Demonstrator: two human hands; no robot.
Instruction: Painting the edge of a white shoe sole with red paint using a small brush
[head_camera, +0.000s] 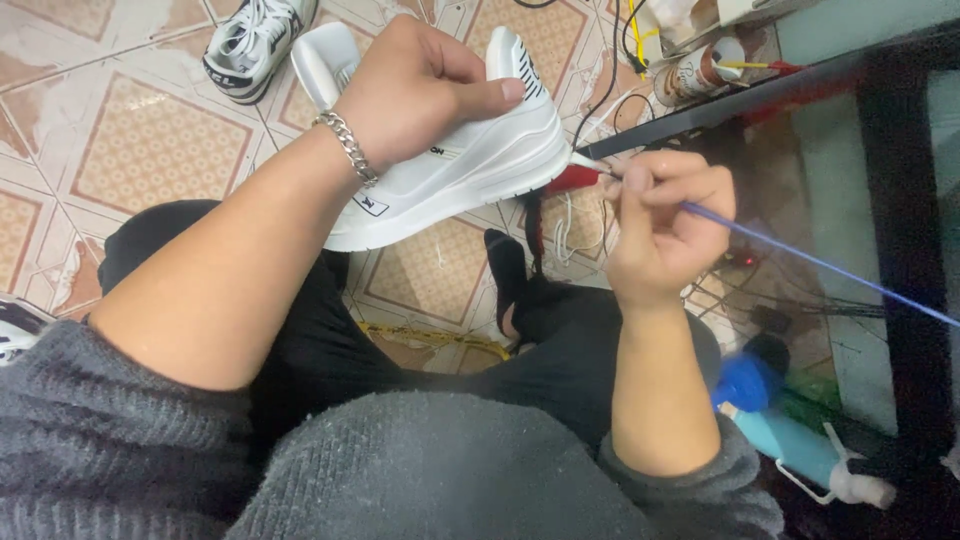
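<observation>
My left hand (420, 85) grips a white sneaker (470, 165) from above, thumb across its side, holding it tilted over my lap. A silver chain bracelet (347, 147) sits on that wrist. My right hand (665, 225) pinches a thin blue-handled brush (800, 258) like a pen. Its red ferrule and white tip (578, 177) touch the sneaker's sole edge at the right end. The long handle runs off to the right.
A second white and dark sneaker (255, 40) lies on the patterned tile floor (150, 150) at the upper left. Cables and small pots (700, 70) clutter the upper right by a dark-framed glass table (890, 200). A blue bottle (790, 445) lies at the lower right.
</observation>
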